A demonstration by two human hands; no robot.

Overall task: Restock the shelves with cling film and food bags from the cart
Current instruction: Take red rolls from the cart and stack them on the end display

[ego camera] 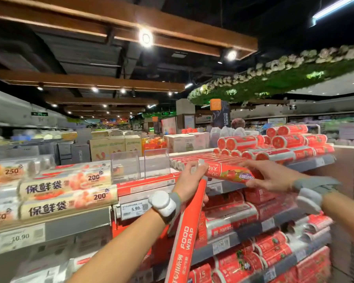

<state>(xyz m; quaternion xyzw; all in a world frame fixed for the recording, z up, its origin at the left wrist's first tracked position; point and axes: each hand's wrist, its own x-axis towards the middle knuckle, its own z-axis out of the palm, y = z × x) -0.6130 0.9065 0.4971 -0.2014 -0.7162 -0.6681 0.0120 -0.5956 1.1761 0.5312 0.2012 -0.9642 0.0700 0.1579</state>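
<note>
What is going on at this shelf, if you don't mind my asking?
A person is restocking a shop shelf. The left hand grips a long red box marked FOOD WRAP, held on a slant in front of the shelves. The right hand holds a red roll at the front of the top shelf, next to the stacked rolls already there. The roll does not seem to be set down yet.

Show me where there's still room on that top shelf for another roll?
Best gap: around the clear dividers, between the food bag boxes and the flat row of thin rolls. The stacked rolls on the right are crowded; lower shelves look full.
</note>
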